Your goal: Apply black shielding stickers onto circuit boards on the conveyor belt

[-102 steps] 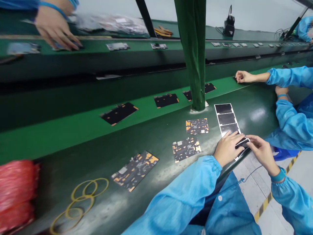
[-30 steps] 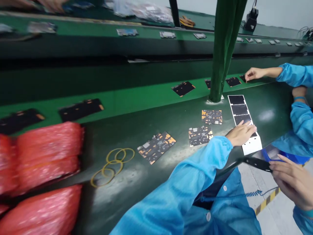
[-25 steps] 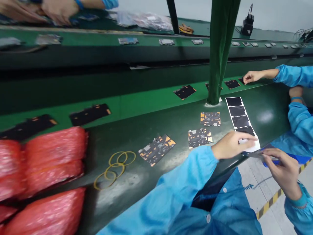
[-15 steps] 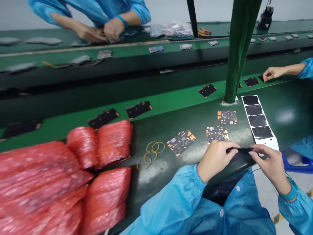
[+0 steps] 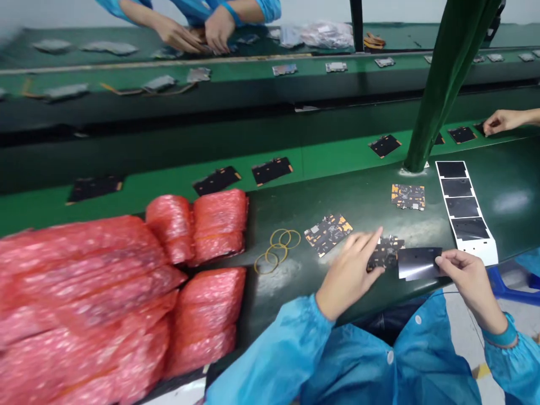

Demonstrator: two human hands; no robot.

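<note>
My right hand (image 5: pixel 468 281) pinches the right end of a glossy black adhesive film (image 5: pixel 419 263), its left edge meeting or just overlapping a circuit board (image 5: pixel 385 253). Whether the two touch I cannot tell. My left hand (image 5: pixel 352 270) grips that board at its left end, thumb at the near edge and fingers along the far side. Farther left lies a second circuit board (image 5: pixel 328 233), and a third circuit board (image 5: pixel 408 197) rests behind the held one. Beyond my right hand is a white backing strip (image 5: pixel 476 252) carrying several black films.
Red bubble-wrap packs (image 5: pixel 206 320) fill the left side, with yellow rubber bands (image 5: pixel 278 247) beside them. A green post (image 5: pixel 439 84) rises at the table's far edge. Black-covered boards (image 5: pixel 272 171) lie on the green belt (image 5: pixel 320 163). Co-workers' hands (image 5: pixel 502 121) are at right and across.
My left hand has left the film and taken hold of the circuit board, which is now closer to me. The film, in my right hand alone, has turned flatter. The view has shifted slightly.
</note>
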